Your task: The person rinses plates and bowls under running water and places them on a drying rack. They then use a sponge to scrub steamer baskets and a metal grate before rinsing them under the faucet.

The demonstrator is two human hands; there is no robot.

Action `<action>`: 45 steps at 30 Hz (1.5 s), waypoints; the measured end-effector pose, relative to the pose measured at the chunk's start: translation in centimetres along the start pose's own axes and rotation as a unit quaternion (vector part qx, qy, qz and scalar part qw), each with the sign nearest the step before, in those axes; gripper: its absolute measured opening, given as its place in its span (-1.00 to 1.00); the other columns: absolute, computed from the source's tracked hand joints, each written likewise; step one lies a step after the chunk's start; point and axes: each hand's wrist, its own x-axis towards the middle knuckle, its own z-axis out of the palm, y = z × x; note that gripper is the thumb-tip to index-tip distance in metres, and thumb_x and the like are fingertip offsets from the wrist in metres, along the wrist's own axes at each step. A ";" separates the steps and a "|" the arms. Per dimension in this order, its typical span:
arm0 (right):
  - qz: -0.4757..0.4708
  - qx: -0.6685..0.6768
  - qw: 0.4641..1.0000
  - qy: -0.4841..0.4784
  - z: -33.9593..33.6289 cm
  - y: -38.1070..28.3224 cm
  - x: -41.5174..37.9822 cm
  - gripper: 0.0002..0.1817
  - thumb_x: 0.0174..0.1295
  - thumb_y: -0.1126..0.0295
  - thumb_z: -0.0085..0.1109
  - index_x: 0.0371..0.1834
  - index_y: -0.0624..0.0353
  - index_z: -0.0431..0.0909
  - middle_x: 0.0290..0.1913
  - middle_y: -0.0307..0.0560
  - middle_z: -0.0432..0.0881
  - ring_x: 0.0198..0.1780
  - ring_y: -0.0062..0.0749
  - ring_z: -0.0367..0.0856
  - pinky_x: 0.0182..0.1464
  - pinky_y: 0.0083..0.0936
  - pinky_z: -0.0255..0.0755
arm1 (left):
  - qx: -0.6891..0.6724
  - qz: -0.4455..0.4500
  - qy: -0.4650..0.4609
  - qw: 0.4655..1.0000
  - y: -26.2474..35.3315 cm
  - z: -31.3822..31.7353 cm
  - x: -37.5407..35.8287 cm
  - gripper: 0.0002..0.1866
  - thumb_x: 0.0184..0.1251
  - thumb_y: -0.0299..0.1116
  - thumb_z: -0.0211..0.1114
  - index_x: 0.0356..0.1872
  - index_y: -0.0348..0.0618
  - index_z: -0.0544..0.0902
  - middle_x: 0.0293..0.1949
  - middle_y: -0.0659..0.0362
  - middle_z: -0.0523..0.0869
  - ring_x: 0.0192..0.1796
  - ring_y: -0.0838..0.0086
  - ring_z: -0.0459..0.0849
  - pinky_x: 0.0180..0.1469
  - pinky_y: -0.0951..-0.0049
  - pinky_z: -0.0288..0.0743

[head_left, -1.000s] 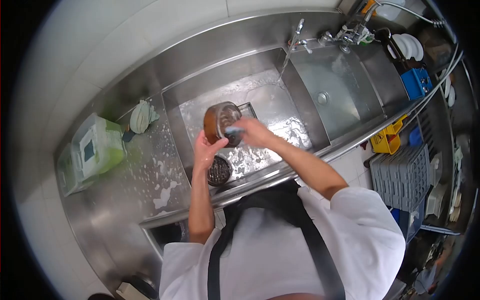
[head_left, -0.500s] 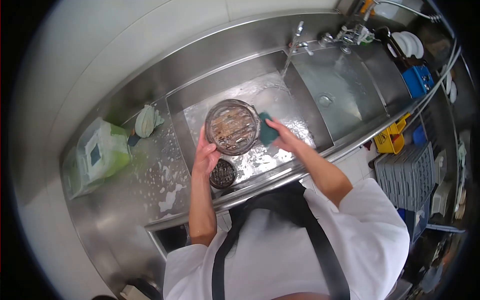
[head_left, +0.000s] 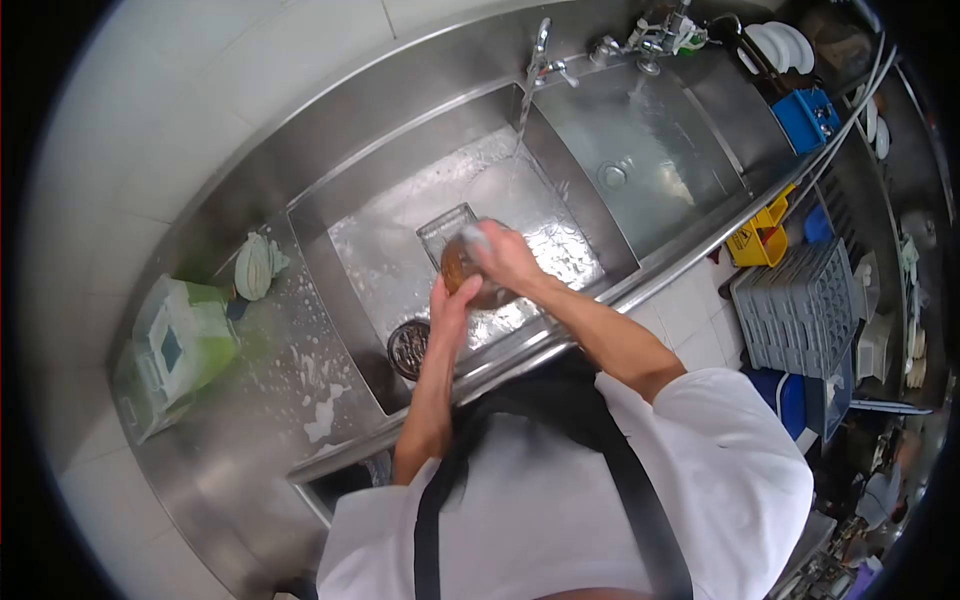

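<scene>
My left hand (head_left: 455,302) grips a round brown dish (head_left: 457,265) by its near-left edge, over the left sink basin (head_left: 365,270). My right hand (head_left: 508,258) is closed and pressed on the dish's upper side, its fingers blurred by motion. The green scouring pad it held a moment earlier is hidden under those fingers. Just beyond the dish, a rectangular clear-sided piece (head_left: 436,232) shows against the basin floor. A dark round ridged piece (head_left: 408,350) lies in the basin's near-left corner, beside my left forearm.
Water runs from a tap (head_left: 541,45) into the left basin. The right basin (head_left: 650,130) holds water. On the left counter are a green-and-white container (head_left: 185,335), a pale cloth (head_left: 260,267) and foam (head_left: 322,412). Grey racks (head_left: 800,310) and a yellow bucket (head_left: 760,240) stand right.
My right hand has moved from beside the dish onto it. The dish has come lower and tilted, and the rectangular piece now shows behind it. The whole view has shifted slightly.
</scene>
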 end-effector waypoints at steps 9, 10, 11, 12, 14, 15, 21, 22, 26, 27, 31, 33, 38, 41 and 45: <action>0.205 -0.099 0.915 -0.332 -6.2 7.1 -3.9 -0.36 0.12 -0.16 0.19 -0.14 0.30 0.69 -0.16 0.31 0.69 -0.06 0.13 0.65 0.06 -0.21 0.48 | 0.495 0.112 -0.078 0.858 2.5 1.5 5.8 -0.27 -0.05 -0.22 0.59 0.17 -0.24 0.46 -0.05 -0.01 0.71 -0.06 0.17 0.72 0.02 0.23 0.58; 0.181 -0.101 0.908 -0.364 -6.1 7.5 -4.4 -0.36 0.12 -0.16 0.18 -0.15 0.31 0.69 -0.14 0.33 0.68 -0.05 0.14 0.65 0.07 -0.20 0.47 | 0.556 0.156 -0.089 0.812 1.4 3.5 6.8 -0.22 -0.11 -0.20 0.61 0.19 -0.22 0.46 0.00 -0.06 0.69 0.01 0.08 0.70 0.08 0.17 0.56; 0.156 -0.103 0.899 -0.396 -5.7 8.0 -5.3 -0.35 0.13 -0.16 0.18 -0.15 0.32 0.69 -0.12 0.35 0.68 -0.04 0.15 0.64 0.08 -0.19 0.47 | 0.563 0.268 -0.093 0.776 -0.5 4.7 8.5 -0.19 -0.10 -0.20 0.60 0.23 -0.20 0.43 0.11 -0.12 0.62 0.18 -0.02 0.57 0.23 0.11 0.44; 0.155 -0.098 0.889 -0.420 -4.8 9.5 -5.8 -0.32 0.11 -0.18 0.18 -0.12 0.35 0.68 -0.11 0.36 0.67 -0.01 0.12 0.64 0.11 -0.21 0.45 | 0.588 0.354 -0.056 0.725 -0.8 6.6 9.3 -0.16 -0.07 -0.18 0.58 0.31 -0.15 0.41 0.20 -0.04 0.59 0.24 0.06 0.54 0.28 0.13 0.40; 0.176 -0.076 0.891 -0.412 -5.2 9.4 -6.4 -0.29 0.12 -0.20 0.17 -0.09 0.35 0.67 -0.09 0.35 0.67 0.02 0.10 0.64 0.13 -0.23 0.45 | 0.586 0.336 -0.045 0.736 -0.2 7.2 10.3 -0.16 -0.06 -0.20 0.57 0.31 -0.15 0.39 0.20 -0.07 0.57 0.25 0.04 0.52 0.30 0.17 0.38; 0.201 -0.052 0.893 -0.399 -5.6 9.5 -6.6 -0.27 0.13 -0.23 0.15 -0.06 0.35 0.67 -0.07 0.34 0.67 0.05 0.09 0.63 0.15 -0.25 0.44 | 0.583 0.317 -0.040 0.747 -0.2 7.5 10.5 -0.16 -0.05 -0.22 0.56 0.32 -0.15 0.38 0.20 -0.09 0.56 0.25 0.02 0.51 0.32 0.20 0.36; 0.235 0.175 0.895 -0.335 -7.8 11.2 1.6 -0.39 0.20 0.05 0.32 0.22 0.20 0.51 0.19 -0.02 0.58 0.23 -0.33 0.49 0.32 -0.36 0.30 | 0.696 -0.007 -0.100 0.711 -4.5 -12.8 10.6 -0.15 -0.13 -0.15 0.55 0.30 -0.16 0.47 0.22 -0.10 0.57 0.27 0.11 0.54 0.33 0.25 0.38; 0.193 0.392 0.862 -0.257 -8.0 12.1 4.7 -0.60 0.28 0.12 0.25 0.07 0.11 0.54 0.01 -0.15 0.63 0.05 -0.43 0.58 0.18 -0.40 0.44 | 0.725 -0.059 -0.119 0.675 -6.2 -18.5 10.8 -0.11 -0.17 -0.10 0.57 0.30 -0.17 0.46 0.23 -0.11 0.56 0.27 0.12 0.54 0.32 0.24 0.39; 0.323 0.508 0.798 0.013 -10.3 12.5 15.8 -0.77 0.37 0.33 0.08 0.03 0.11 0.47 -0.09 -0.07 0.65 -0.10 -0.32 0.67 -0.06 -0.23 0.62 | 0.672 -0.289 -0.171 0.660 -5.8 -28.1 5.2 -0.11 -0.15 -0.13 0.54 0.28 -0.34 0.42 0.16 -0.20 0.60 0.23 0.04 0.58 0.24 0.26 0.46; 0.321 0.508 0.799 0.010 -10.3 12.9 16.2 -0.77 0.37 0.33 0.08 0.03 0.11 0.47 -0.09 -0.07 0.65 -0.10 -0.32 0.67 -0.06 -0.23 0.62 | 0.675 -0.270 -0.122 0.676 -6.5 -27.7 3.0 -0.17 -0.11 -0.15 0.50 0.25 -0.35 0.45 0.14 -0.20 0.61 0.21 0.03 0.59 0.23 0.25 0.47; 0.263 0.614 0.743 0.041 -8.3 13.7 16.2 -0.70 0.23 0.45 0.08 0.05 0.15 0.46 -0.03 0.02 0.64 0.00 -0.07 0.64 0.00 0.14 0.53 | 0.683 -0.239 0.044 0.689 -8.1 -25.4 -0.9 -0.43 0.03 -0.27 0.32 0.11 -0.34 0.55 0.05 -0.23 0.66 0.14 0.00 0.63 0.16 0.18 0.52; 0.257 0.697 0.670 0.004 -6.7 12.9 14.4 -0.67 0.17 0.42 0.14 0.02 0.11 0.43 -0.03 0.02 0.58 0.00 -0.05 0.61 0.02 0.11 0.52 | 0.694 -0.273 0.062 0.664 -9.1 -26.2 -0.2 -0.50 0.06 -0.32 0.26 0.08 -0.31 0.57 0.04 -0.23 0.66 0.14 0.00 0.64 0.14 0.15 0.53; 0.332 0.687 0.635 -0.120 0.3 14.1 6.0 -0.71 0.13 0.35 0.23 -0.05 0.06 0.56 -0.14 -0.13 0.66 -0.08 -0.29 0.65 -0.01 -0.20 0.57 | 0.700 -0.250 -0.109 0.660 -8.5 -21.3 1.8 -0.51 -0.09 -0.35 0.36 -0.04 -0.36 0.64 -0.04 -0.24 0.69 0.02 -0.06 0.68 0.06 0.18 0.58; 0.379 0.430 0.757 -0.313 3.3 12.2 0.6 -0.71 0.08 0.32 0.28 -0.09 0.02 0.55 -0.19 -0.17 0.63 -0.22 -0.41 0.64 -0.25 -0.34 0.59 | 0.544 -0.268 -0.002 0.795 -11.3 -21.2 3.7 -0.32 -0.13 -0.37 0.39 0.18 -0.30 0.50 -0.01 -0.21 0.69 0.03 0.02 0.69 0.06 0.18 0.57; 0.207 0.045 0.867 -0.451 8.0 13.1 -2.7 -0.37 -0.07 0.44 0.25 0.22 0.09 0.51 -0.01 0.00 0.62 0.04 -0.22 0.56 0.02 -0.34 0.47 | 0.609 -0.214 0.066 0.761 -15.7 -22.7 4.9 -0.55 -0.06 -0.44 0.32 -0.05 -0.37 0.57 -0.22 -0.07 0.72 -0.19 0.13 0.72 -0.12 0.18 0.61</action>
